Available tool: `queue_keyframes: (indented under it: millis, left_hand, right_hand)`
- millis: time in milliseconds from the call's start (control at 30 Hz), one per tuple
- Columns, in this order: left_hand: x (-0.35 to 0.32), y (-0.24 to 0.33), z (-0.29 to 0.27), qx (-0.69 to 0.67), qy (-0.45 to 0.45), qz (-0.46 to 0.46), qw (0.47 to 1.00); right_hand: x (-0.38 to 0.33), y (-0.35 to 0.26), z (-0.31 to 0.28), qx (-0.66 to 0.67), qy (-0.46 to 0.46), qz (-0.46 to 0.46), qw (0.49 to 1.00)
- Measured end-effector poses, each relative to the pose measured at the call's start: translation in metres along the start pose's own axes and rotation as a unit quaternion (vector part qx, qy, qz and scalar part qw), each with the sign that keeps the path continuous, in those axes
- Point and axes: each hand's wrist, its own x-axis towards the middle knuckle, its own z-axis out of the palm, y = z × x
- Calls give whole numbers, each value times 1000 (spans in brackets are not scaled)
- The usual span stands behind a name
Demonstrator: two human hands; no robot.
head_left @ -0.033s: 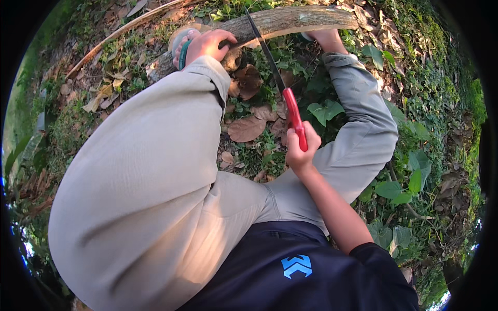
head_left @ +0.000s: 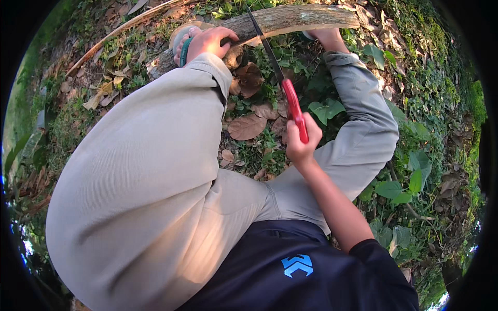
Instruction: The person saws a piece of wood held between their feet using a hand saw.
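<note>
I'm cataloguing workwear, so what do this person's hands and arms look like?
The right hand is bare, with no glove or watch visible; a short, dark sleeve leaves the right forearm uncovered. The left hand looks ungloved too; its forearm is out of sight.

The log is rough wood; the saw handle looks smooth and glossy; the trousers are matt cloth.

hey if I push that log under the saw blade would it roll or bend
The log looks thick and woody, so probably stiff and fairly heavy. Its rounded side suggests it might roll; rough-looking bark should limit slipping.
</note>
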Motion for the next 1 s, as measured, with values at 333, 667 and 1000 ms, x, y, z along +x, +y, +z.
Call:
queue_keyframes:
  millis: [333,667,1000]
  left_hand:
    - [1,15,0,-5,-3,-34,999]
    - [-2,11,2,48,6,-7,999]
    - [-3,12,8,32,8,-42,999]
  right_hand:
    - [86,21,61,-34,-25,-15,999]
    - [102,-7,63,-77,13,-81,994]
    - [-11,30,4,69,-30,91,993]
